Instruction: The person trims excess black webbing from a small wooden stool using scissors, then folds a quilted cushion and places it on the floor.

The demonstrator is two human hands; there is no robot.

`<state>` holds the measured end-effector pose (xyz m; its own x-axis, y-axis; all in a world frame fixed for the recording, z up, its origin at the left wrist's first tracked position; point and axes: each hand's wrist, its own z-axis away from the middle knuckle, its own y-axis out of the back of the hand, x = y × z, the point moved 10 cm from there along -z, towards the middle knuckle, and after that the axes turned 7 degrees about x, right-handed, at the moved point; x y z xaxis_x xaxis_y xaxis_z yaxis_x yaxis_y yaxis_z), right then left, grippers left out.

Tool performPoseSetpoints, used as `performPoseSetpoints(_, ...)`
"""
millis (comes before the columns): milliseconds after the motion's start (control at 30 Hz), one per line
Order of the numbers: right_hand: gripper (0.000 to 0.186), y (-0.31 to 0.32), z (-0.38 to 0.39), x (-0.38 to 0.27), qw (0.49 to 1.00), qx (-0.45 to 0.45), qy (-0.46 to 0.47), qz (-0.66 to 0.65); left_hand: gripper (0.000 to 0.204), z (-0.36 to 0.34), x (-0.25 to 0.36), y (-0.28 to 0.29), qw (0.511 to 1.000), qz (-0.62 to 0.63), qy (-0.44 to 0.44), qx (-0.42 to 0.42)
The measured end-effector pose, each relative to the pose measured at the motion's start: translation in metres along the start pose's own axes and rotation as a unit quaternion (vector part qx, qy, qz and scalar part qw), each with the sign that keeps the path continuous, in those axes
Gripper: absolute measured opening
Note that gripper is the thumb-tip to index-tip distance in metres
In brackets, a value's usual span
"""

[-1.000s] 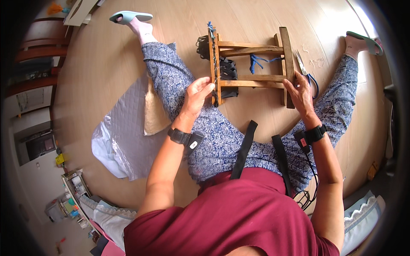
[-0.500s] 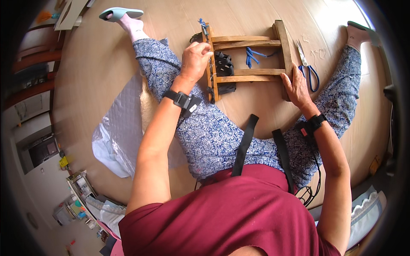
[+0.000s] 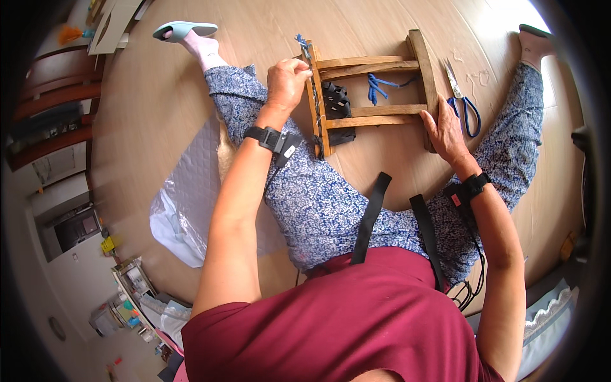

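My left hand (image 3: 287,81) is at the upper part of a wooden frame's left rail (image 3: 323,131), fingertips pinched where dark cord runs along it; what they hold is too small to make out. My right hand (image 3: 447,132) grips the right end beam (image 3: 421,56) of the same frame, which lies on the floor between my legs. A knotted blue cord (image 3: 375,88) hangs within the frame, and black webbing (image 3: 337,100) bunches beside the left rail. Scissors with blue handles (image 3: 471,118) lie open or partly open just right of the frame, among pale thread scraps.
My outstretched legs (image 3: 321,210) flank the frame on the wooden floor (image 3: 344,25). A grey quilted sheet (image 3: 200,191) lies outside my left leg. Two black straps (image 3: 369,216) rest over my lap. Shelving with small items (image 3: 130,280) stands at lower left, a cushion (image 3: 544,318) at lower right.
My left hand has moved up along the left rail from its lower part to near the top, fingers now bunched. The frame and right hand have shifted slightly upward in view.
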<state>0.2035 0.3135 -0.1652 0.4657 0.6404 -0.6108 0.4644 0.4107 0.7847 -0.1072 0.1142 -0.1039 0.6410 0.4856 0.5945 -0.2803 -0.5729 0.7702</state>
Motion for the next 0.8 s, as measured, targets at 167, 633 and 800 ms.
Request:
performPoseSetpoints(167,0.065,0.003,0.000,-0.006,1.000,0.007,0.008,0.008,0.008,0.006,0.016,-0.009,0.989,-0.084,-0.115,0.035)
performPoseSetpoints(633,0.064,-0.001,0.000,0.000,0.999,0.022,0.016,0.027,0.002,0.038,-0.002,0.020,0.969,0.159,0.167,-0.092)
performPoseSetpoints(800,0.064,0.000,-0.001,0.000,1.000,0.023,0.009,0.016,0.009,0.053,0.007,0.007,0.991,0.099,0.062,-0.071)
